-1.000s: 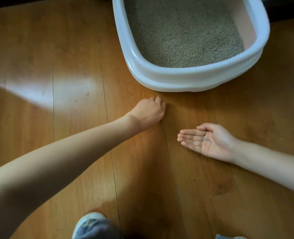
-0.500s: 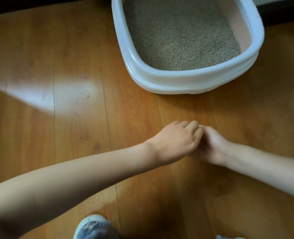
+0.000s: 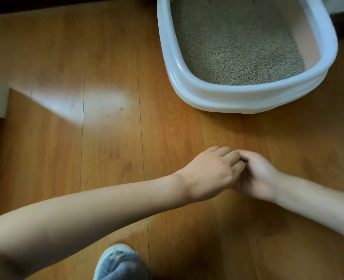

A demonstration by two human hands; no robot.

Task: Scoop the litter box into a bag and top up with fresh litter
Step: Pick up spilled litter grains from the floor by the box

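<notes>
Since a second ago, the left hand (image 3: 211, 174) has left the floor (image 3: 110, 138) near the litter box (image 3: 248, 98) and now lies knuckles-up, fingers curled into the cupped right hand (image 3: 258, 176); what either holds is hidden. A shoe (image 3: 114, 261) shows below. Beyond, the box holds grey-brown litter (image 3: 237, 43).

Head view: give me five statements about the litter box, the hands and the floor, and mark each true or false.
1. The litter box stands on a wooden floor. True.
2. The litter box is empty. False: grey-brown litter lies inside it.
3. The left hand and right hand meet in front of the box. True.
4. The right hand grips the box's rim. False: it is apart from the box, above the floor.
5. A scoop lies in the litter. False: none shows.
</notes>
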